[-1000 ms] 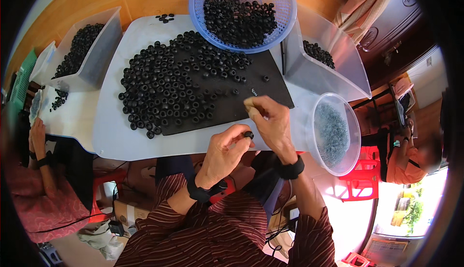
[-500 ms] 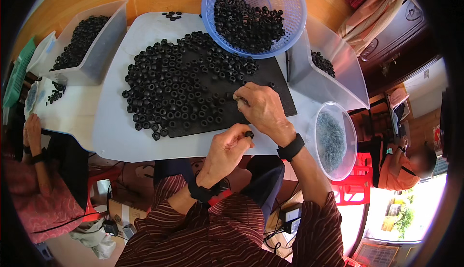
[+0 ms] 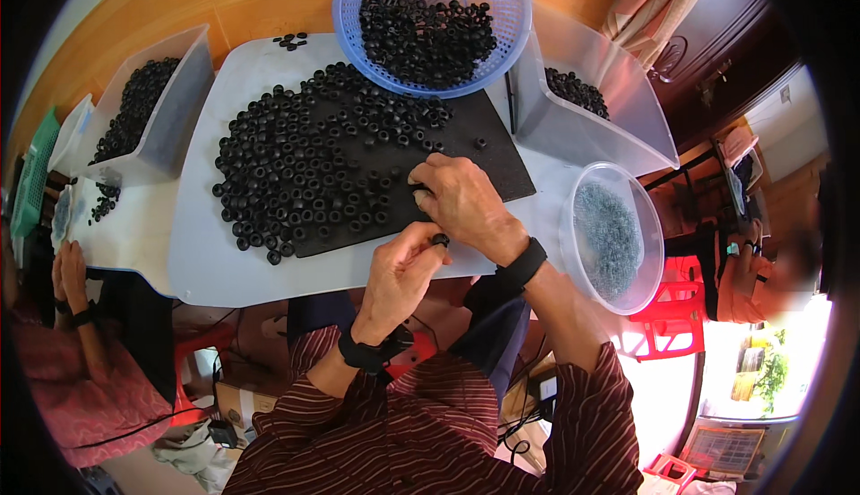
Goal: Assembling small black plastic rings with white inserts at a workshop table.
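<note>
Many small black rings (image 3: 296, 168), rounded and with a hole through each, are heaped on a dark flat mat (image 3: 488, 150) and the pale table (image 3: 202, 253). Near the table's front edge my left hand (image 3: 399, 271) pinches one black ring (image 3: 440, 240) between thumb and fingers. Just above it, over the mat, is my right hand (image 3: 461, 204), its fingers curled together. Something dark shows at its fingertips, but what it is cannot be made out. A single ring (image 3: 480, 144) lies apart on the mat, beyond my right hand.
A blue perforated basket (image 3: 345, 11) of rings stands at the back. Clear plastic bins (image 3: 175, 105) (image 3: 627, 114) with rings flank the table. To the right, a round clear tub (image 3: 658, 266) holds fine bluish strands or pieces. Other people sit at left and far right.
The whole view has shifted slightly, so the table and basket appear further left. Both hands keep nearly the same pose, the left still pinching the black ring.
</note>
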A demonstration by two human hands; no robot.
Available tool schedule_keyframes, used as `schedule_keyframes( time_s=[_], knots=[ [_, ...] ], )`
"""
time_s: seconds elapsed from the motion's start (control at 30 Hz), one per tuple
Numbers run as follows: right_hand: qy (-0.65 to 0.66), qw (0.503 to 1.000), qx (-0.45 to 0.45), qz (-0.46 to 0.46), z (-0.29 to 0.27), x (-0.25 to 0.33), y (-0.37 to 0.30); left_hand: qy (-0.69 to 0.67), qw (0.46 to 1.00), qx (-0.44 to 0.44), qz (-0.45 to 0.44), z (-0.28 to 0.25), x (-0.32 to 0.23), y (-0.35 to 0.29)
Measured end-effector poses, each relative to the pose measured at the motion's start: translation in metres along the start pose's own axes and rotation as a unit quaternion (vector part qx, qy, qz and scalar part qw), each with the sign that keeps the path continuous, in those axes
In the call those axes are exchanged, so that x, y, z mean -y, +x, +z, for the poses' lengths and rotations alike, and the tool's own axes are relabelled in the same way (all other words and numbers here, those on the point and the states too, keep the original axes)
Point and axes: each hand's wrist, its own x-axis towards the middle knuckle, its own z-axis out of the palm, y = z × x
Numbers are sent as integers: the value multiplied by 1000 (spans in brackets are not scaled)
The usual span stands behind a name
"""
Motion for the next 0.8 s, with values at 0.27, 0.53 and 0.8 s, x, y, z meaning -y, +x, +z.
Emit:
schedule_keyframes(
  time_s=[0.27,0.53,0.8],
  knots=[
    [96,992,-65,50,-19,-4,-45,-26,1000,7,-6,3,-15,8],
    [269,956,-37,110,-30,2,-71,-79,995,31,-43,4,-9,10],
    [518,833,-57,187,-14,-9,-80,-26,999,30,-18,6,-9,9]
  ],
)
